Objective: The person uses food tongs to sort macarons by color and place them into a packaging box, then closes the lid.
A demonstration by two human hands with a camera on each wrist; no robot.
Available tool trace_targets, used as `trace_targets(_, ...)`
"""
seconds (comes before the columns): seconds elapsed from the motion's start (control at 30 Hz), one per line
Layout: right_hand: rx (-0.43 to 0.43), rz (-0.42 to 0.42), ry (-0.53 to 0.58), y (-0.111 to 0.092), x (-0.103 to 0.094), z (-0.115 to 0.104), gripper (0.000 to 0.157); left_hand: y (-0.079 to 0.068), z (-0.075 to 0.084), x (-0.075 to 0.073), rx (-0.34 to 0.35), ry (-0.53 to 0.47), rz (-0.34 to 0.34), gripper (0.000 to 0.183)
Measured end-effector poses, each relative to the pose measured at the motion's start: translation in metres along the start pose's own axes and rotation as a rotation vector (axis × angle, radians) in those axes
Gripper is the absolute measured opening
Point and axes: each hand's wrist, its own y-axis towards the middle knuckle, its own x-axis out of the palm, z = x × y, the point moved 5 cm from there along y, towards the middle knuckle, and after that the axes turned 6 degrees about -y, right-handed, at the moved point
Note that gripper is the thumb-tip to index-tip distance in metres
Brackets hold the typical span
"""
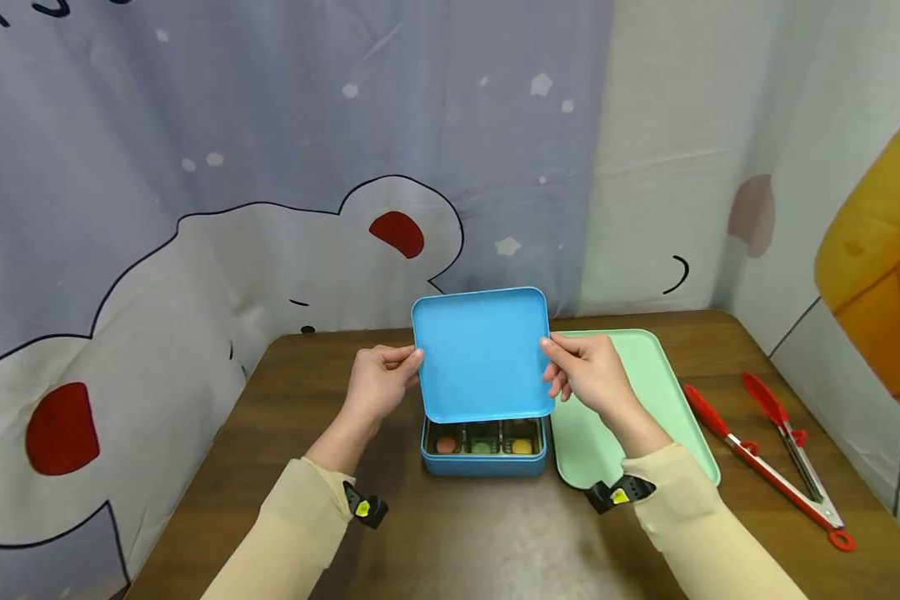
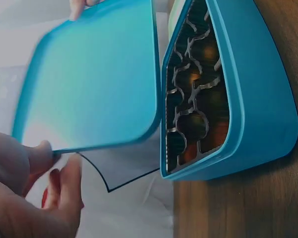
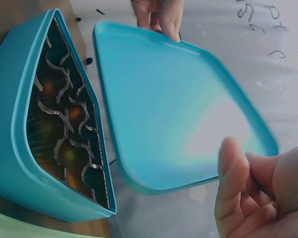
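Note:
A blue rectangular lid (image 1: 482,357) is held up and tilted, its flat inner face toward me. My left hand (image 1: 381,379) pinches its left edge between thumb and fingers. At the opposite edge, my right hand (image 1: 588,371) pinches it the same way. Below the lid stands a blue box (image 1: 483,465) on the table, uncovered at the front in the head view. Inside it, a dark divider (image 2: 192,94) with curved walls separates small round pieces; orange, green and yellow ones show. The lid hides the box's rear part in the head view.
A light green tray (image 1: 645,367) lies to the right of the box, partly behind my right hand and forearm. Farther right on the wooden table (image 1: 300,417) rest spread red-tipped tongs (image 1: 783,479). A printed curtain (image 1: 307,275) hangs behind the table.

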Motion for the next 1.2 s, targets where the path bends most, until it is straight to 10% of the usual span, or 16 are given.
trace_targets(0.53, 0.039, 0.004, 0.156, -0.010, -0.003, 0.010, 0.082, -0.005, -0.012, 0.017, -0.071, -0.325, -0.042, 0.067)
trace_targets(0.87, 0.106, -0.074, 0.230, -0.011, -0.003, 0.020, 0.048, 0.000, -0.024, 0.019, -0.182, -0.306, -0.059, 0.045)
trace_targets(1.2, 0.076, -0.187, -0.078, -0.022, 0.010, 0.035, 0.051, -0.004, -0.049, 0.018, -0.213, -0.145, -0.076, 0.036)
